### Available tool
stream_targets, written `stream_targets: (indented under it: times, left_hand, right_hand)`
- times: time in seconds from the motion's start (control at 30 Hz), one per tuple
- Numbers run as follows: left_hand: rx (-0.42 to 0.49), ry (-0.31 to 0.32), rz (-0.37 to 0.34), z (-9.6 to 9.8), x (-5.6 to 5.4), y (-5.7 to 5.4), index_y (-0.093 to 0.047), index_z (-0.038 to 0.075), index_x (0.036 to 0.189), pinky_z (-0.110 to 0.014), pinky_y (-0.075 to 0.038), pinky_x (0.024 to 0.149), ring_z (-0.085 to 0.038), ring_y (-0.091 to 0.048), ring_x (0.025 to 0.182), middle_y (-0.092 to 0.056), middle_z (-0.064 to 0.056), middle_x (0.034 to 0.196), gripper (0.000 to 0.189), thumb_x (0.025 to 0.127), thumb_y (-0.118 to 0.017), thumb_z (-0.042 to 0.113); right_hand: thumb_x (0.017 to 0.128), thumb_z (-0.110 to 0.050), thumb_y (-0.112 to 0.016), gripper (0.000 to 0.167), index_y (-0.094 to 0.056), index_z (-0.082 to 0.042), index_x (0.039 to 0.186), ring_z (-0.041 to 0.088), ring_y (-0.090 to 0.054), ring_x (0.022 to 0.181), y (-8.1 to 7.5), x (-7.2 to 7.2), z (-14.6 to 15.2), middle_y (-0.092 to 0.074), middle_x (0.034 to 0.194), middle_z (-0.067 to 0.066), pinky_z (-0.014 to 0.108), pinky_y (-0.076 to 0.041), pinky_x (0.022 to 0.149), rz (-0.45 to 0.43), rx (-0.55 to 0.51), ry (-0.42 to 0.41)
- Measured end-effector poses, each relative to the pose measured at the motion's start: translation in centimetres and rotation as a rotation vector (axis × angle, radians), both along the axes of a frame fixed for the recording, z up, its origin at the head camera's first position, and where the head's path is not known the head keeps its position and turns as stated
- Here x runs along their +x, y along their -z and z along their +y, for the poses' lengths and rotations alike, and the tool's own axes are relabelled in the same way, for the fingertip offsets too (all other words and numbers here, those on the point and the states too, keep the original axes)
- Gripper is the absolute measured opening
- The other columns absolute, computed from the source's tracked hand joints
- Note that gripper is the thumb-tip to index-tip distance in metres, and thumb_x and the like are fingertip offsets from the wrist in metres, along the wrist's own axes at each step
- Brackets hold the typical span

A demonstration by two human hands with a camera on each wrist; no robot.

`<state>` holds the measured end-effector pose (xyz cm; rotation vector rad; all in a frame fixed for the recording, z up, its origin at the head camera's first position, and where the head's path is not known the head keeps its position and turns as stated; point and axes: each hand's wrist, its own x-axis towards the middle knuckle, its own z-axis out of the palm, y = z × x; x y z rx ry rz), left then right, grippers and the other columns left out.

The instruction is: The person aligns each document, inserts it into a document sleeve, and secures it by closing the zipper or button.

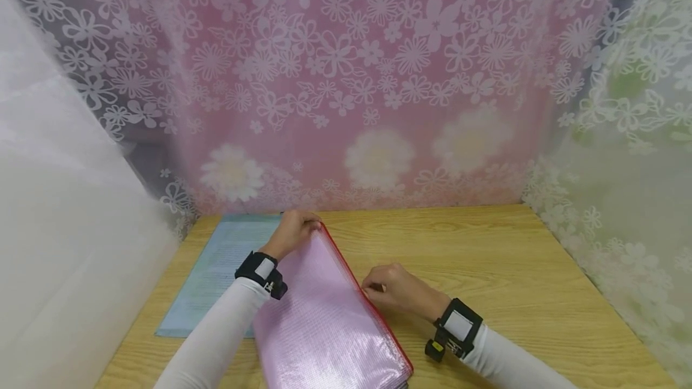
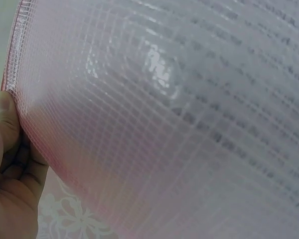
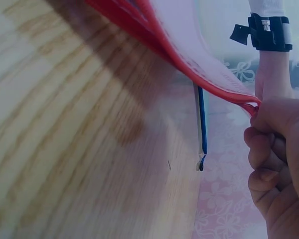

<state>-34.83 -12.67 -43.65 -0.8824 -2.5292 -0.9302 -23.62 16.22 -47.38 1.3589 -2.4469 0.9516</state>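
A pink translucent mesh zipper pouch (image 1: pixel 330 317) with a red zipper edge (image 1: pixel 390 336) lies slanted across the front of the table. Its far corner is pinched by my left hand (image 1: pixel 294 234). In the left wrist view, the left thumb presses on the mesh edge, and lines of print show through the mesh (image 2: pixel 229 99). Partway down the red edge, my right hand (image 1: pixel 397 288) pinches the zipper side between thumb and curled fingers. The right wrist view shows the red edging (image 3: pixel 189 74) drawn to a point at the right fingertips; whether a zipper pull is there is hidden.
A blue translucent pouch (image 1: pixel 208 275) with a printed sheet lies at the left, partly under the pink one. Wood-grain table (image 1: pixel 503 269) extends to the right. Flowered plastic curtains (image 1: pixel 378 95) stand at the back and right, a white sheet (image 1: pixel 65 209) at the left.
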Motion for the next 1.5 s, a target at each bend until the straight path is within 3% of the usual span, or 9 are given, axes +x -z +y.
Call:
stream_targets:
  times: [0.3, 0.63, 1.03, 1.23, 1.5]
  left_hand:
    - [0.001, 0.008, 0.059, 0.0, -0.1, -0.1, -0.081, 0.000, 0.092, -0.041, -0.061, 0.078, -0.027, -0.077, 0.085, -0.079, -0.012, 0.089, 0.008, 0.090, -0.076, 0.005]
    - [-0.018, -0.045, -0.014, -0.1, -0.6, -0.4, -0.081, 0.001, 0.094, -0.041, -0.061, 0.078, -0.025, -0.077, 0.083, -0.079, -0.011, 0.088, 0.011, 0.092, -0.074, 0.008]
    - [-0.011, -0.035, -0.005, 0.0, -0.4, -0.4, -0.081, 0.001, 0.092, -0.039, -0.061, 0.075, -0.024, -0.077, 0.082, -0.079, -0.011, 0.088, 0.009, 0.092, -0.075, 0.007]
    - [-0.007, -0.011, -0.011, 0.1, -0.3, -0.3, -0.081, 0.001, 0.091, -0.040, -0.061, 0.077, -0.025, -0.077, 0.082, -0.079, -0.011, 0.086, 0.009, 0.092, -0.075, 0.007]
    - [0.005, -0.039, -0.014, -0.1, -0.3, 0.0, -0.081, -0.001, 0.092, -0.039, -0.061, 0.075, -0.026, -0.077, 0.082, -0.079, -0.013, 0.087, 0.009, 0.091, -0.075, 0.006]
  right_hand:
    - [0.092, -0.002, -0.073, 0.011, -0.079, -0.011, 0.096, -0.001, -0.065, 0.084, 0.0, 0.3, 0.3, -0.076, 0.094, -0.002, 0.011, -0.053, 0.071, 0.025, -0.002, -0.026]
    - [0.093, -0.003, -0.073, 0.010, -0.079, -0.011, 0.096, -0.001, -0.065, 0.084, -0.1, 0.5, 0.4, -0.076, 0.094, -0.002, 0.013, -0.054, 0.072, 0.004, 0.010, -0.010]
    - [0.093, 0.000, -0.072, 0.011, -0.078, -0.009, 0.096, 0.001, -0.066, 0.083, -0.1, 0.5, 0.8, -0.076, 0.093, 0.000, 0.015, -0.055, 0.069, 0.024, -0.007, -0.046]
    - [0.093, -0.003, -0.073, 0.010, -0.079, -0.011, 0.097, -0.002, -0.064, 0.082, 0.0, 0.7, 1.0, -0.076, 0.093, -0.002, 0.013, -0.054, 0.070, 0.003, 0.009, -0.021]
    - [0.094, -0.005, -0.072, 0.010, -0.079, -0.011, 0.099, -0.002, -0.064, 0.084, 0.0, 1.1, 1.3, -0.076, 0.094, -0.003, 0.013, -0.054, 0.072, -0.007, 0.025, -0.001]
